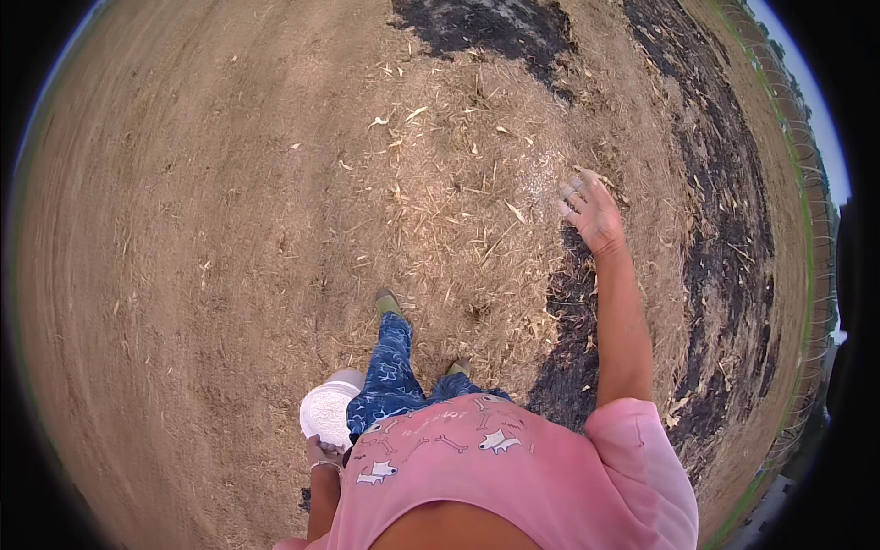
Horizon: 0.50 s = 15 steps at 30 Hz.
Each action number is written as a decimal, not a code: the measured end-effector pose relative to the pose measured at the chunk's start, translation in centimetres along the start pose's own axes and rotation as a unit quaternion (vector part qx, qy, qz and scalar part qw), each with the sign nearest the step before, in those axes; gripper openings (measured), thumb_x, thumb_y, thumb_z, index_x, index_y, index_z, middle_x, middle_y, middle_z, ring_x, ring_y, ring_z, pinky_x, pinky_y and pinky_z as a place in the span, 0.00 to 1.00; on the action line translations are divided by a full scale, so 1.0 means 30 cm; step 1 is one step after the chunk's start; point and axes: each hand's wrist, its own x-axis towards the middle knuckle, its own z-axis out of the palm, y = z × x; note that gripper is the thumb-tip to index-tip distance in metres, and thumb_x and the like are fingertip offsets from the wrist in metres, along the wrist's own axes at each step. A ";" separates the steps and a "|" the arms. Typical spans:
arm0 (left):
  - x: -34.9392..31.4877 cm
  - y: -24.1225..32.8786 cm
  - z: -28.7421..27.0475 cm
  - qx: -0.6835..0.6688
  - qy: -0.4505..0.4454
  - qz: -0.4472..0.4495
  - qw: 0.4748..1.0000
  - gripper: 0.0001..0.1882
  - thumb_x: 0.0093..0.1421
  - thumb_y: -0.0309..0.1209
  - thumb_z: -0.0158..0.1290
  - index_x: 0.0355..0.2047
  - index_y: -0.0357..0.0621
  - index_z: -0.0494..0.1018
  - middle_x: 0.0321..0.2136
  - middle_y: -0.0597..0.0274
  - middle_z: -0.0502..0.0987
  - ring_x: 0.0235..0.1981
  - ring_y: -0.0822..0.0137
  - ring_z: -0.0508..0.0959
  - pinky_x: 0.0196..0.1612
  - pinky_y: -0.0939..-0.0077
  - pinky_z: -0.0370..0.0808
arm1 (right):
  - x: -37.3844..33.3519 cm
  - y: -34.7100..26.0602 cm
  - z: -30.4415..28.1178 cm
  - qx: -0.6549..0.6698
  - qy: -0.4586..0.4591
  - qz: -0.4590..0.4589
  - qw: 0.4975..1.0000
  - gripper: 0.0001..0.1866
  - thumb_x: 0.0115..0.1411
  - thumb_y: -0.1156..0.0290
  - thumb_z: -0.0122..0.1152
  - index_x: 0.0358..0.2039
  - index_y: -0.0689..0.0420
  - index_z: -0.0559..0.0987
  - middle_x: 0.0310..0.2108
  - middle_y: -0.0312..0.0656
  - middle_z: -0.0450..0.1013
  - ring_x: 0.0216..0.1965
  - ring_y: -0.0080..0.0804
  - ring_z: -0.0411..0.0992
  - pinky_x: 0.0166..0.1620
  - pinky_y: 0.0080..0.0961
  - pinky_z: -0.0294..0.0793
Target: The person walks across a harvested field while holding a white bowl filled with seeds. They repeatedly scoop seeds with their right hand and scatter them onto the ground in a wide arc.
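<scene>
My left hand (323,449) grips the near rim of a white bucket (346,377) held at my left hip. White powder or fine granules (327,414) fill much of the bucket. Stretched out ahead and to the right, my right hand (594,215) is open, palm showing and fingers apart, with white dust on the fingers. Just left of those fingers, a scatter of white specks (541,179) shows against the ground; whether they are airborne or lying there I cannot tell.
Dry brown soil with straw and husks (458,183) lies around my boots (387,301). Blackened patches (486,32) are ahead, and a long dark strip (729,229) runs along the right. Beyond it, a green edge (799,211) borders the field.
</scene>
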 end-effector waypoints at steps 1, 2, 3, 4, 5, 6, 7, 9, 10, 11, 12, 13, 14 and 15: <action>0.011 0.016 0.033 -0.002 -0.005 -0.003 1.000 0.13 0.49 0.34 0.45 0.13 0.54 0.53 0.06 0.73 0.50 0.08 0.74 0.53 0.14 0.75 0.54 | 0.017 -0.021 0.041 0.003 0.004 -0.020 1.000 0.31 0.56 0.61 0.49 0.55 0.62 0.51 0.55 0.51 0.50 0.51 0.42 0.57 0.49 0.38 0.64; 0.028 0.034 0.062 -0.006 -0.012 -0.005 1.000 0.13 0.49 0.33 0.45 0.13 0.55 0.53 0.06 0.74 0.50 0.09 0.74 0.53 0.14 0.75 0.55 | 0.018 0.004 0.066 -0.005 0.017 -0.003 1.000 0.31 0.56 0.61 0.48 0.54 0.62 0.52 0.54 0.50 0.51 0.51 0.41 0.58 0.49 0.37 0.65; 0.018 0.056 0.107 0.016 -0.035 0.001 0.999 0.13 0.49 0.33 0.45 0.14 0.55 0.54 0.06 0.74 0.50 0.09 0.74 0.54 0.14 0.75 0.55 | 0.011 0.037 0.096 -0.016 0.026 0.012 0.999 0.30 0.56 0.61 0.48 0.54 0.62 0.52 0.53 0.50 0.53 0.51 0.41 0.59 0.48 0.36 0.65; 0.002 0.078 0.159 0.040 -0.058 0.006 0.997 0.12 0.49 0.33 0.45 0.15 0.55 0.54 0.07 0.74 0.50 0.09 0.74 0.54 0.14 0.75 0.55 | -0.002 0.072 0.122 -0.028 0.038 0.026 0.999 0.30 0.56 0.62 0.48 0.54 0.61 0.52 0.52 0.50 0.54 0.50 0.40 0.59 0.48 0.35 0.66; -0.017 0.097 0.203 0.058 -0.085 0.016 0.995 0.11 0.49 0.32 0.46 0.15 0.54 0.55 0.07 0.73 0.50 0.09 0.74 0.54 0.13 0.74 0.55 | -0.008 0.156 0.150 -0.026 0.024 0.069 0.997 0.26 0.56 0.64 0.48 0.52 0.60 0.57 0.48 0.48 0.59 0.47 0.39 0.63 0.46 0.33 0.67; -0.041 0.118 0.243 0.076 -0.110 0.026 0.991 0.11 0.49 0.31 0.46 0.16 0.54 0.55 0.07 0.73 0.51 0.09 0.74 0.54 0.13 0.74 0.55 | -0.042 0.233 0.223 -0.043 0.001 0.124 0.991 0.23 0.57 0.65 0.47 0.51 0.60 0.59 0.47 0.48 0.60 0.45 0.38 0.64 0.46 0.33 0.68; -0.087 0.137 0.292 0.105 -0.118 0.047 0.986 0.10 0.49 0.31 0.46 0.17 0.53 0.55 0.07 0.73 0.51 0.09 0.74 0.54 0.13 0.74 0.55 | -0.086 0.317 0.302 -0.060 -0.022 0.180 0.982 0.21 0.57 0.67 0.47 0.50 0.60 0.60 0.46 0.47 0.62 0.43 0.38 0.66 0.45 0.32 0.68; -0.181 0.172 0.390 0.165 -0.150 0.064 0.973 0.10 0.49 0.30 0.47 0.19 0.53 0.56 0.07 0.73 0.51 0.08 0.75 0.54 0.13 0.75 0.55 | -0.165 0.522 0.414 -0.108 -0.116 0.285 0.945 0.18 0.57 0.67 0.48 0.48 0.57 0.64 0.41 0.41 0.66 0.41 0.30 0.67 0.42 0.26 0.69; -0.223 0.185 0.433 0.193 -0.172 0.061 0.964 0.10 0.49 0.30 0.48 0.20 0.52 0.56 0.08 0.73 0.51 0.08 0.75 0.54 0.13 0.76 0.55 | -0.216 0.618 0.466 -0.159 -0.193 0.294 0.922 0.17 0.56 0.66 0.49 0.46 0.56 0.66 0.38 0.38 0.68 0.41 0.25 0.67 0.42 0.23 0.68; -0.286 0.192 0.479 0.230 -0.177 0.074 0.954 0.10 0.49 0.29 0.48 0.20 0.51 0.56 0.08 0.74 0.51 0.08 0.77 0.54 0.13 0.79 0.54 | -0.268 0.696 0.532 -0.234 -0.246 0.303 0.891 0.17 0.56 0.65 0.50 0.45 0.57 0.67 0.38 0.38 0.68 0.40 0.26 0.67 0.42 0.23 0.67; -0.326 0.190 0.514 0.245 -0.197 0.087 0.945 0.10 0.49 0.28 0.49 0.19 0.50 0.57 0.08 0.74 0.53 0.08 0.77 0.54 0.12 0.81 0.53 | -0.307 0.811 0.554 -0.293 -0.297 0.245 0.875 0.20 0.54 0.63 0.50 0.45 0.59 0.67 0.40 0.43 0.68 0.41 0.35 0.67 0.43 0.26 0.66; -0.360 0.187 0.545 0.276 -0.216 0.093 0.932 0.10 0.49 0.28 0.50 0.20 0.49 0.58 0.09 0.73 0.54 0.08 0.78 0.54 0.12 0.81 0.53 | -0.336 0.909 0.568 -0.348 -0.346 0.185 0.852 0.23 0.53 0.60 0.51 0.45 0.61 0.67 0.41 0.48 0.68 0.42 0.44 0.67 0.44 0.30 0.65; -0.387 0.184 0.564 0.299 -0.231 0.099 0.920 0.09 0.49 0.28 0.50 0.20 0.48 0.59 0.09 0.73 0.55 0.08 0.78 0.55 0.12 0.82 0.53 | -0.363 0.920 0.615 -0.396 -0.367 0.187 0.820 0.23 0.54 0.61 0.51 0.47 0.61 0.65 0.42 0.50 0.66 0.44 0.39 0.65 0.47 0.27 0.63; -0.418 0.177 0.591 0.320 -0.252 0.103 0.907 0.09 0.49 0.28 0.51 0.20 0.47 0.60 0.10 0.73 0.56 0.08 0.79 0.55 0.11 0.83 0.53 | -0.377 0.970 0.621 -0.439 -0.362 0.150 0.809 0.26 0.53 0.59 0.51 0.48 0.62 0.64 0.45 0.54 0.63 0.47 0.44 0.62 0.49 0.30 0.61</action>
